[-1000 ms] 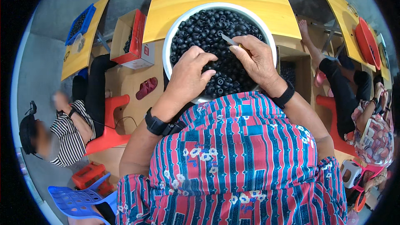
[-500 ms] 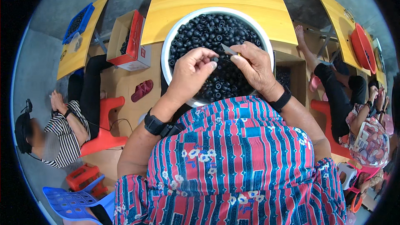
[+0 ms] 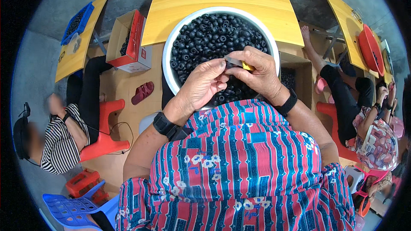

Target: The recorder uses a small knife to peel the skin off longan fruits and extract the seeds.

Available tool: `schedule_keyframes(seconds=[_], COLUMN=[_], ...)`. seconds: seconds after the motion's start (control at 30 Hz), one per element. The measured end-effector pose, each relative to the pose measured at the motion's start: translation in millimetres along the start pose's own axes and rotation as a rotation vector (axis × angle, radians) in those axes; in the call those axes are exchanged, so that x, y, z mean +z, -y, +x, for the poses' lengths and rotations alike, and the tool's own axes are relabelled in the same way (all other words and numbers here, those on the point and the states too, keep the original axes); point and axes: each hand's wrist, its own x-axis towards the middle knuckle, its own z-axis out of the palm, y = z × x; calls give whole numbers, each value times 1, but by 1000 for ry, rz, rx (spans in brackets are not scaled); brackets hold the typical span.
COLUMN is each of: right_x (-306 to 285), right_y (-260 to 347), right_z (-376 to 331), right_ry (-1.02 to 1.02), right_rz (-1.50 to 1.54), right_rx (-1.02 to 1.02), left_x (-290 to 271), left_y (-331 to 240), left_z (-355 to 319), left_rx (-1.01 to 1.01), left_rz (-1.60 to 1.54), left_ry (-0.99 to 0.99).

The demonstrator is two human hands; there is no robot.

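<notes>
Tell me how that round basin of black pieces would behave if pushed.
The basin probably resists, being filled with small black pieces. Its evenly round outline suggests it's stiff. The rounded pieces would likely roll if jolted.

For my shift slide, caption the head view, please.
Right hand holds small knife beside left hand above basin of black pieces.

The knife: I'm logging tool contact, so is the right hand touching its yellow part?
Touching. The head view shows the knife in the right hand, its yellow part lying between the thumb and bent fingers.
</notes>
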Motion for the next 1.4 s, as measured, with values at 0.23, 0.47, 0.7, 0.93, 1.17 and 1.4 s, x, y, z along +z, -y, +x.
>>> schedule_keyframes(seconds=[0.23, 0.47, 0.7, 0.93, 1.17, 1.4], right_x=[1, -2, -10, -3, -2, -1], right_y=[-5, 3, 3, 8, 9, 10], right_z=[-1, -1, -3, -2, -3, -3], right_ry=[73, 34, 61, 147, 130, 108], right_rz=[45, 78, 9, -216, -247, -269], right_rx=[25, 108, 43, -45, -62, -53], left_x=[-8, -14, -12, -14, -13, -14], left_y=[3, 6, 9, 7, 7, 7], left_z=[0, 0, -1, -3, -3, -3], left_rx=[17, 58, 138, 141, 129, 132], left_rz=[1, -62, -145, -113, -87, -82], left_ry=[105, 123, 176, 166, 167, 188])
